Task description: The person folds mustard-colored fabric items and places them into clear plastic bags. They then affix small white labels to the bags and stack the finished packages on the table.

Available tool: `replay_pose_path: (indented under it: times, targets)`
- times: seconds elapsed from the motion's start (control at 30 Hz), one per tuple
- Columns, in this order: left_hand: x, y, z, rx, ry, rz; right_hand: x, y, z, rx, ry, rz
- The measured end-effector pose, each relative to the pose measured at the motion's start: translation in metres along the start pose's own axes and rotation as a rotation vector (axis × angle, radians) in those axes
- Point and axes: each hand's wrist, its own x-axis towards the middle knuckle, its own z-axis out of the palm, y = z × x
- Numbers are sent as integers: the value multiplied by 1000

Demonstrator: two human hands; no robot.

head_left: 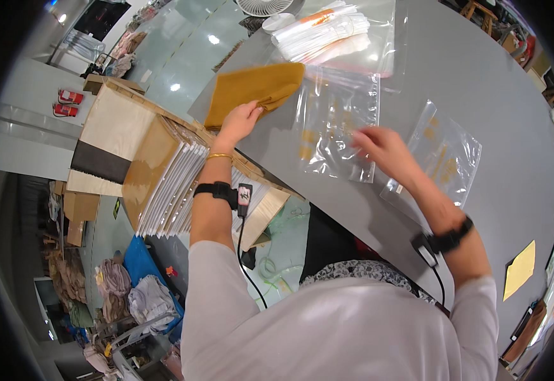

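A folded mustard-yellow cloth (242, 86) lies at the table's left edge, partly overhanging it. My left hand (240, 122) pinches a gathered bit of its near edge between thumb and fingers. A clear plastic bag (334, 143) with yellowish print lies flat on the table, just right of the cloth. Over that bag's right side is my right hand (383, 151), its fingers bent and smeared by motion; whether they grip the plastic does not show. A second clear bag (445, 155) lies partly under my right forearm.
A stack of white and clear packages (324, 32) sits at the grey table's (499, 127) far side. Below left, a wooden-sided box (115, 120) holds bagged flat items (169, 184). A yellow paper piece (519, 270) lies at right. Cables (251, 279) hang from both wristbands.
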Motion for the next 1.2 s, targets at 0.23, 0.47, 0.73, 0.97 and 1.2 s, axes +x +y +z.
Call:
replay_pose_path:
  times: [0.23,0.47,0.73,0.97,1.2]
  targets:
    - [-18,27,9,60,61,26,207,-43,109,570,-32,432]
    - [-50,55,-31,-168,337,61,188,-139,99,377,71,-60]
    - [-88,201,-12,-277,369,452,-114,-82,-112,287,323,-21]
    - [-84,339,113,-299,-180,652,-305,34,-173,-888,742,631]
    - [-41,341,160,260,-164,855,-310,124,-100,-1171,606,248]
